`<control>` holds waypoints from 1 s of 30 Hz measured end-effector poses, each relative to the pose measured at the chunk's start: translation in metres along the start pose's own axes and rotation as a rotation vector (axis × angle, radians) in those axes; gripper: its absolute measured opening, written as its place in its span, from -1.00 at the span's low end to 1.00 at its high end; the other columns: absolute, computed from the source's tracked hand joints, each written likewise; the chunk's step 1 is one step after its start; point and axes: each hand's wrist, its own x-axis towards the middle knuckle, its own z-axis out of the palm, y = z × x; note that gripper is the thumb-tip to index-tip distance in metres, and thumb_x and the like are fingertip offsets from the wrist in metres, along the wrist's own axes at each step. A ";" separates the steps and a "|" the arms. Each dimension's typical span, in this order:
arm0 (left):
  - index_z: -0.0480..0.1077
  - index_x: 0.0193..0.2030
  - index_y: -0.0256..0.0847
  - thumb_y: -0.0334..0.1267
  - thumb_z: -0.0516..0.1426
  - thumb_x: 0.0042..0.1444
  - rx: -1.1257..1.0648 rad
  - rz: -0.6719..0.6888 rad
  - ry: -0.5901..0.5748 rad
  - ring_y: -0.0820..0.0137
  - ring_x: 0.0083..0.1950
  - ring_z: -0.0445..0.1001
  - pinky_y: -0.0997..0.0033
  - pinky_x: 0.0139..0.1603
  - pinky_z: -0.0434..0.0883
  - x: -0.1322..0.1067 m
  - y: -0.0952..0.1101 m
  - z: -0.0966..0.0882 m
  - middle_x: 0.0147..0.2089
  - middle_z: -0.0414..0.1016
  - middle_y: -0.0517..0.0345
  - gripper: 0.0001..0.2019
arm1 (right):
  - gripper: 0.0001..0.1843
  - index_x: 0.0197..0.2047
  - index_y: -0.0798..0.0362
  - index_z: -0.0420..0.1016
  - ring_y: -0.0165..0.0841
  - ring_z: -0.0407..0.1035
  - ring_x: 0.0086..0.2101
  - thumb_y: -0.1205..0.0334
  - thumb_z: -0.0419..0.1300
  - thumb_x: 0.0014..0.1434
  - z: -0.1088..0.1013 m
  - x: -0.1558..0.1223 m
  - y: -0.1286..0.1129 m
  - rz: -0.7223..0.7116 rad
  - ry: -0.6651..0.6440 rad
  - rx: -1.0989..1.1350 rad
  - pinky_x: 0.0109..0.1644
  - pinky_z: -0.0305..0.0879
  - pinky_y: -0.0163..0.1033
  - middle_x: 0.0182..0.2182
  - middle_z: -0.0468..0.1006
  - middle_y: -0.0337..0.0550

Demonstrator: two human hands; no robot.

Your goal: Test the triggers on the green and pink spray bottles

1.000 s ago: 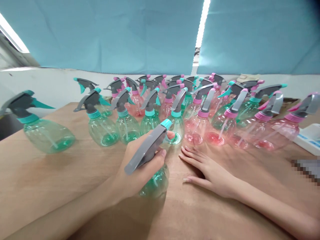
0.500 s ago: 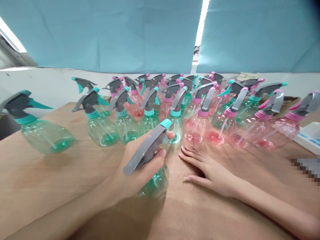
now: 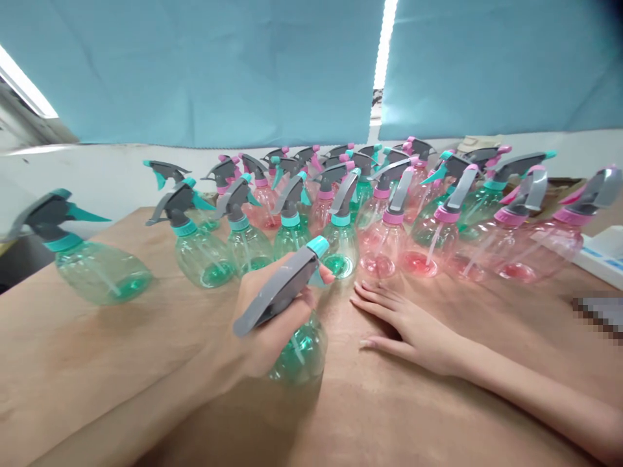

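Surface: brown table (image 3: pixel 399 415), carrying rows of spray bottles (image 3: pixel 204 256), green and pink. Room: white wall (image 3: pixel 82 165) behind, blue sheeting (image 3: pixel 233 71) above — parted by a bright strip (image 3: pixel 385 45). Left hand (image 3: pixel 256 347): fingers wrapped around a green bottle (image 3: pixel 305 355), in front of the rows. Right hand (image 3: pixel 416 327): palm down on the wood, fingers extended.

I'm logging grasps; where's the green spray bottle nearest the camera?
In the head view, that green spray bottle is just left of centre, gripped in the left hand, with the right hand on the table to its right.
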 end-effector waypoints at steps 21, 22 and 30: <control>0.40 0.01 -0.09 -0.37 0.03 -0.01 -0.044 -0.027 -0.011 0.48 -0.58 0.18 0.48 -0.53 0.24 0.004 -0.002 -0.002 -0.50 0.28 0.34 -0.60 | -0.24 0.39 -0.03 0.10 -0.06 -0.03 0.33 -0.22 0.08 0.25 0.004 -0.001 0.002 -0.024 0.053 0.017 0.36 -0.04 0.17 0.37 0.08 -0.03; 0.40 0.02 -0.09 -0.37 0.04 -0.01 -0.052 -0.026 -0.010 0.47 -0.58 0.19 0.47 -0.52 0.26 0.005 -0.002 -0.002 -0.51 0.28 0.34 -0.59 | -0.24 0.39 -0.03 0.10 -0.07 -0.03 0.33 -0.22 0.08 0.25 0.004 -0.001 0.002 -0.021 0.050 0.015 0.36 -0.04 0.16 0.37 0.08 -0.02; 0.38 0.08 -0.11 -0.35 0.04 0.05 -0.038 0.004 -0.038 0.44 -0.57 0.27 0.44 -0.47 0.34 0.003 -0.004 -0.003 -0.52 0.32 0.31 -0.58 | -0.25 0.40 -0.06 0.09 -0.05 -0.06 0.34 -0.21 0.09 0.25 0.004 -0.002 0.001 0.008 0.030 0.025 0.37 -0.05 0.18 0.38 0.05 -0.07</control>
